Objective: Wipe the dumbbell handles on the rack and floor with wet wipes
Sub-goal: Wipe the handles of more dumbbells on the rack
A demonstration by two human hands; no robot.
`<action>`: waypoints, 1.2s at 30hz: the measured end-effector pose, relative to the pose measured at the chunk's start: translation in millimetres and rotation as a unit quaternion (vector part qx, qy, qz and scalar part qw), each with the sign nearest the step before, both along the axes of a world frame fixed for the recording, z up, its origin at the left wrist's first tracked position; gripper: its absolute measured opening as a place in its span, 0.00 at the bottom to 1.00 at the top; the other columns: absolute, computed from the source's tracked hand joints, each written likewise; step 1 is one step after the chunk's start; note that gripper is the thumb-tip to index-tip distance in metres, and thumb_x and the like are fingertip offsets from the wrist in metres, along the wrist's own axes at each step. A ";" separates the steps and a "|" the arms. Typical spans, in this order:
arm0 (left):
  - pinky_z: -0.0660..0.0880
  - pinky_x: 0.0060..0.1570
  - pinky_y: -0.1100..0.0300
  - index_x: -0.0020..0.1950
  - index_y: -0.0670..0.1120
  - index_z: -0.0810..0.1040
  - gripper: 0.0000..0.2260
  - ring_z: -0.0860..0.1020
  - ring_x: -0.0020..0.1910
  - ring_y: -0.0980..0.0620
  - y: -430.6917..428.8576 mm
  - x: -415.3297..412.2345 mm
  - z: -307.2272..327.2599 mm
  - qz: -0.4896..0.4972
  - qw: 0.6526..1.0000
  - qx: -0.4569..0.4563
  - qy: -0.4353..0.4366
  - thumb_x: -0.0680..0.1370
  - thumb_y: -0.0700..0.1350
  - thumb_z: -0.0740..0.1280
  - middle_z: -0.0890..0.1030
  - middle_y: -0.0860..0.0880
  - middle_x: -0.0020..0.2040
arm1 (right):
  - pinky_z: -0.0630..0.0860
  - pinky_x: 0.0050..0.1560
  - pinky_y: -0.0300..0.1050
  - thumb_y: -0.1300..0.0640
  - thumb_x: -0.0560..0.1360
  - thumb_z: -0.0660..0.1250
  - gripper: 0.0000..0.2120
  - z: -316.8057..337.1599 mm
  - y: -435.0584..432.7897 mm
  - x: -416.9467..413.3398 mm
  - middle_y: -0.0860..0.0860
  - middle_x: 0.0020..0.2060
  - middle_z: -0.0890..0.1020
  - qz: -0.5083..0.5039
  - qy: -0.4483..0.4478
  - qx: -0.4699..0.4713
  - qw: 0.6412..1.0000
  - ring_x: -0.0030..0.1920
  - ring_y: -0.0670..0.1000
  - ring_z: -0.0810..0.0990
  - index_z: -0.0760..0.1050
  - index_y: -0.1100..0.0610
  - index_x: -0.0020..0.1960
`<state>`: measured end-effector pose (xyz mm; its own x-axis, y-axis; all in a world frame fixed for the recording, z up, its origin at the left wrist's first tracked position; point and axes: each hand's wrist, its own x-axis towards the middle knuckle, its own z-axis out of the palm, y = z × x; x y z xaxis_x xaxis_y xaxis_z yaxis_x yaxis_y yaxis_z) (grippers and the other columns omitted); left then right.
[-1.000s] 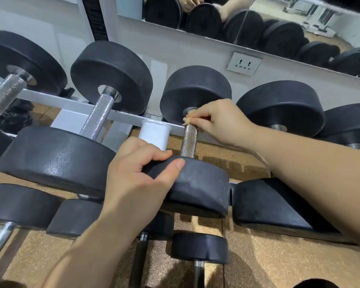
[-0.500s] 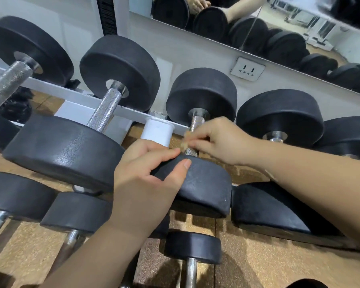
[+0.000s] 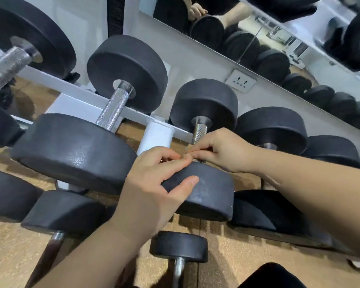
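1. the left hand (image 3: pixel 154 183) grips the near weight of the middle dumbbell (image 3: pixel 208 196), with the thumb laid on its flat face and the fingers curled over its top edge.
2. the right hand (image 3: pixel 222 150) pinches a small tan wipe (image 3: pixel 189 150) between thumb and fingertips, against the near end of the dumbbell's metal handle (image 3: pixel 200 132).
3. the two hands touch at the fingertips, just above the near weight.
4. the dumbbell lies across the white rack rail (image 3: pixel 81 90), its far weight towards the wall.
5. a white cylinder (image 3: pixel 156 136) stands just left of the handle, between it and a bigger dumbbell (image 3: pixel 71 150).
6. a small dumbbell (image 3: pixel 179 246) lies on the brown floor (image 3: pixel 227 262), near the person.
7. a wall socket (image 3: pixel 240 82) sits under a mirror (image 3: pixel 264 23) on the far side.
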<state>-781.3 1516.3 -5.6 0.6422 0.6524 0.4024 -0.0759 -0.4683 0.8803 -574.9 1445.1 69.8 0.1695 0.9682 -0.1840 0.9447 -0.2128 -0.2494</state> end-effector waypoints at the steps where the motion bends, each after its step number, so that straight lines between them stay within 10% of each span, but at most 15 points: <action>1: 0.66 0.61 0.72 0.58 0.54 0.85 0.18 0.76 0.57 0.57 0.6 -0.2 1.5 -0.014 1.000 -0.021 0.008 0.72 0.59 0.69 0.76 0.61 0.53 | 0.78 0.54 0.44 0.50 0.78 0.70 0.08 2.0 6.7 5.9 0.44 0.49 0.87 -0.016 -0.032 0.024 0.999 0.50 0.44 0.84 0.86 0.49 0.55; 6: 0.63 0.61 0.75 0.62 0.56 0.83 0.20 0.74 0.60 0.59 -0.4 -4.8 4.7 -0.043 0.998 -0.041 0.036 0.73 0.61 0.66 0.75 0.63 0.56 | 0.78 0.53 0.51 0.56 0.79 0.69 0.07 -8.6 24.6 18.6 0.50 0.47 0.87 -0.111 -0.126 0.111 0.980 0.50 0.54 0.84 0.86 0.54 0.52; 11: 0.61 0.71 0.64 0.75 0.58 0.71 0.23 0.66 0.70 0.63 -11.3 -21.2 -5.4 -0.073 0.996 -0.014 0.057 0.79 0.58 0.58 0.68 0.64 0.71 | 0.75 0.53 0.35 0.50 0.79 0.69 0.08 8.1 11.0 -11.0 0.42 0.48 0.86 0.005 -0.002 -0.107 0.994 0.49 0.41 0.83 0.85 0.49 0.54; 17: 0.59 0.71 0.67 0.75 0.57 0.71 0.24 0.65 0.72 0.62 -9.3 -23.1 -7.3 -0.100 0.993 -0.045 0.049 0.79 0.58 0.57 0.67 0.63 0.73 | 0.76 0.47 0.46 0.55 0.81 0.65 0.10 5.0 38.7 15.5 0.43 0.45 0.86 -0.083 -0.174 0.009 0.981 0.43 0.47 0.80 0.86 0.48 0.52; 23: 0.63 0.71 0.64 0.74 0.54 0.73 0.24 0.67 0.72 0.60 -4.2 -22.9 -9.0 -0.115 0.991 -0.049 0.036 0.79 0.57 0.60 0.68 0.63 0.73 | 0.74 0.49 0.34 0.53 0.79 0.69 0.07 21.5 47.3 -8.5 0.42 0.43 0.86 0.008 -0.035 -0.232 0.972 0.45 0.42 0.81 0.86 0.48 0.50; 29: 0.75 0.63 0.50 0.76 0.53 0.71 0.23 0.68 0.71 0.58 -7.4 -22.1 -14.4 -0.125 0.990 -0.062 0.017 0.81 0.57 0.61 0.66 0.61 0.74 | 0.79 0.44 0.52 0.54 0.80 0.63 0.12 3.1 45.6 20.5 0.43 0.44 0.85 -0.048 -0.202 -0.028 0.978 0.40 0.50 0.81 0.85 0.47 0.47; 36: 0.79 0.56 0.50 0.73 0.50 0.75 0.23 0.67 0.69 0.62 -5.7 -20.9 -16.9 -0.111 0.992 -0.054 -0.017 0.80 0.54 0.63 0.67 0.62 0.73 | 0.74 0.45 0.31 0.53 0.79 0.70 0.06 15.5 28.8 -13.8 0.34 0.38 0.83 0.031 -0.009 -0.168 0.985 0.41 0.36 0.81 0.86 0.48 0.49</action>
